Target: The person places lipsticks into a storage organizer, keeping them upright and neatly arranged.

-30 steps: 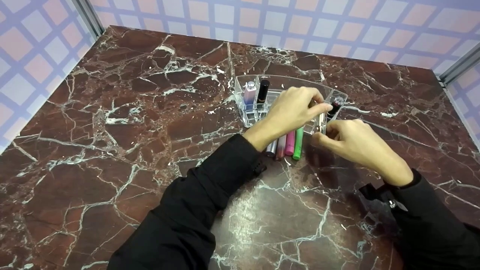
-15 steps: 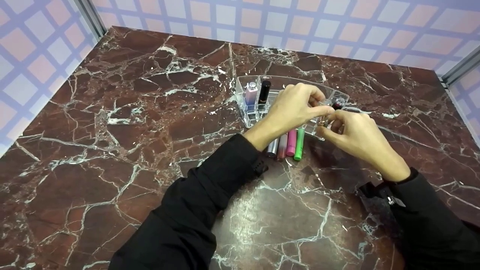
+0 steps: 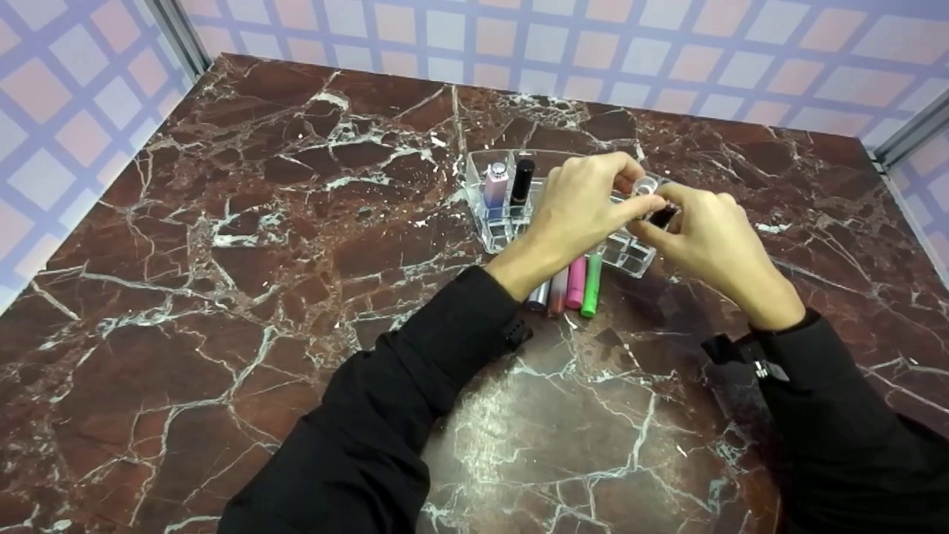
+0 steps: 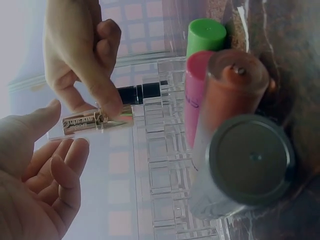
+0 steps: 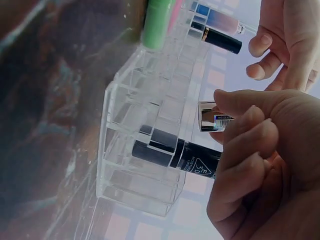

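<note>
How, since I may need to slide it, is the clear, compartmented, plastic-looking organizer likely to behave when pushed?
The organizer is probably stiff, judging by its crisp-edged, see-through walls. Its wide, low shape suggests sliding rather than tipping. The slim, black, gold-banded cylindrical tube standing in one compartment might wobble.

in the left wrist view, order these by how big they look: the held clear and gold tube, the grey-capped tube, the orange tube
By what shows:
1. grey-capped tube
2. orange tube
3. held tube, partly covered
The first two look nearer the camera, so true sizes are unsure.
</note>
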